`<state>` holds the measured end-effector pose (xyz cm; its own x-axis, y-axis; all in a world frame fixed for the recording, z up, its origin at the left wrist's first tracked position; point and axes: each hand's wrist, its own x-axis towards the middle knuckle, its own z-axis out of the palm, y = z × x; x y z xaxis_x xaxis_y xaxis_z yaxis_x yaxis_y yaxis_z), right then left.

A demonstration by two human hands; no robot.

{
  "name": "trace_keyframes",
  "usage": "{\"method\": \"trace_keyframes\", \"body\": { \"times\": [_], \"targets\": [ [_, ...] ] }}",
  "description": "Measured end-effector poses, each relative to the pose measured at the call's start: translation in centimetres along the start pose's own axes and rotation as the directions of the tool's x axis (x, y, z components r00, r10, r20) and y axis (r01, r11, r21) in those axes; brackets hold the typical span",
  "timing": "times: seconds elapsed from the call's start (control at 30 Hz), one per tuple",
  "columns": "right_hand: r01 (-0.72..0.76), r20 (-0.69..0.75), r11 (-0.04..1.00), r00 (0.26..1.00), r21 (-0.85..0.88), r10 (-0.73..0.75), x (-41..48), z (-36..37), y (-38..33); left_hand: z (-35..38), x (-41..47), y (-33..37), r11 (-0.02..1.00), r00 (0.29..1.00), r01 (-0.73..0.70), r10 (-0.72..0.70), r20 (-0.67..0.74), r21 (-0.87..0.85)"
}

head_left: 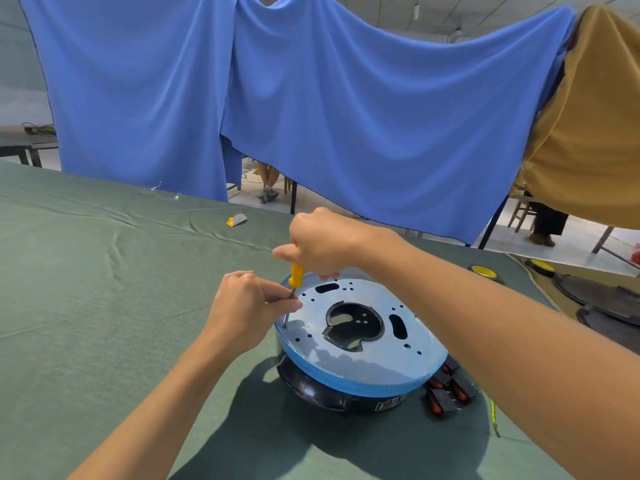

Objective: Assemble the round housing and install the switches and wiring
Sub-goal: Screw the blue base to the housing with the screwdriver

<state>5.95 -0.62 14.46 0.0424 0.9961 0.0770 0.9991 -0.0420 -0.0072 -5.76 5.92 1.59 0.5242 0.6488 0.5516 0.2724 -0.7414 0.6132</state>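
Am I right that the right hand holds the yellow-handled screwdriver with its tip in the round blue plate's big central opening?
No: the head view shows the right hand holding the yellow-handled screwdriver with its tip at a small hole near the left rim of the round blue plate.

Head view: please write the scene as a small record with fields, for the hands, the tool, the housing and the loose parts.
right hand: grips the screwdriver by its yellow handle
left hand: pinches the screwdriver shaft low down
screwdriver tip: at a hole near the left edge of the top plate
round housing: black base, blue-rimmed top plate, on the green table
switches: black and red parts, probably these, loose right of the housing
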Motion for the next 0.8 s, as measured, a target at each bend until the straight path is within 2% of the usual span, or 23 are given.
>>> {"method": "trace_keyframes", "body": {
  "times": [0.13,0.23,0.4,0.47,0.53,0.67,0.8],
  "targets": [
    [0.088,0.102,0.996,0.991,-0.019,-0.086,-0.1,-1.1,-0.3,-0.1,-0.6,-0.5,0.999,1.000,-0.009,0.009,-0.005,0.032],
    [0.110,0.091,0.988,0.991,-0.106,-0.101,0.0,-0.9,-1.0,-0.3,-0.7,-0.3,0.997,0.999,-0.035,0.034,0.019,0.066],
    [-0.139,0.101,0.988,0.986,0.062,0.132,0.4,-0.1,-1.3,-0.3,-0.6,-0.2,0.988,0.990,-0.101,0.087,0.114,0.119],
    [-0.250,0.149,0.957,0.962,0.147,0.229,0.3,-0.1,-0.9,-0.1,-0.5,-0.1,0.987,0.987,-0.101,0.084,0.134,0.127],
    [-0.296,0.203,0.934,0.945,0.200,0.256,0.0,-0.1,-0.4,0.0,-0.4,-0.1,0.992,0.990,-0.073,0.059,0.127,0.106],
    [-0.208,0.248,0.973,0.952,0.105,0.176,-0.8,-0.9,0.1,0.3,-0.3,-0.5,0.986,0.985,-0.077,0.052,0.164,0.147],
    [0.077,0.195,0.987,0.980,-0.138,-0.049,-1.0,-2.0,-0.2,0.1,0.0,-0.6,0.991,0.979,-0.082,0.061,0.197,0.105]
  ]
}}
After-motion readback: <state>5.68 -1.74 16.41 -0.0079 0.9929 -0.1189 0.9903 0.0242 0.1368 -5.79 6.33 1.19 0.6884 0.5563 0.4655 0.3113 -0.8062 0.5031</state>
